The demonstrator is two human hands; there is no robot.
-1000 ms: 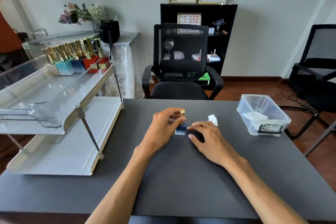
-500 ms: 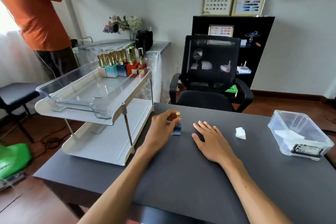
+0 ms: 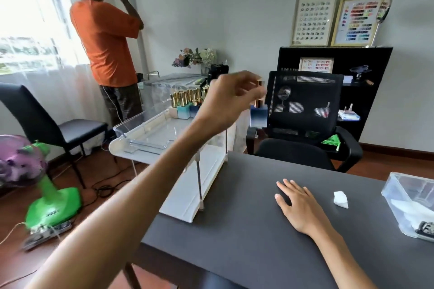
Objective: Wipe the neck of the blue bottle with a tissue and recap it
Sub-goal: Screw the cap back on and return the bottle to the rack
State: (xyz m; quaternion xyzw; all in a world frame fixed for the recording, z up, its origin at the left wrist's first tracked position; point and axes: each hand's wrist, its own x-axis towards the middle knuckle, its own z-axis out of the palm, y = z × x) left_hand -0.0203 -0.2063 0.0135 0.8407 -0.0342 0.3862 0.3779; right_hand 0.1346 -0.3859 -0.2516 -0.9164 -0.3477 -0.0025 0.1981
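Observation:
My left hand [image 3: 231,98] is raised in the air beside the upper tray of the white rack, its fingers shut on the gold cap of the blue bottle [image 3: 258,116]. The bottle hangs capped below my fingers, a square blue body fading to pale at the bottom. My right hand [image 3: 299,206] lies flat and open on the dark table [image 3: 234,237], holding nothing. A crumpled white tissue [image 3: 341,199] rests on the table just right of that hand.
A two-tier white rack [image 3: 150,141] stands at the table's left end, with several gold-capped bottles [image 3: 187,101] at its back. A clear plastic box [image 3: 413,204] sits at the right edge. A black office chair [image 3: 305,124] faces the table. A person in orange stands by the window.
My left hand has lifted the blue bottle off the table and carried it up toward the rack's upper tray. My head has turned left. The right hand stays flat on the table.

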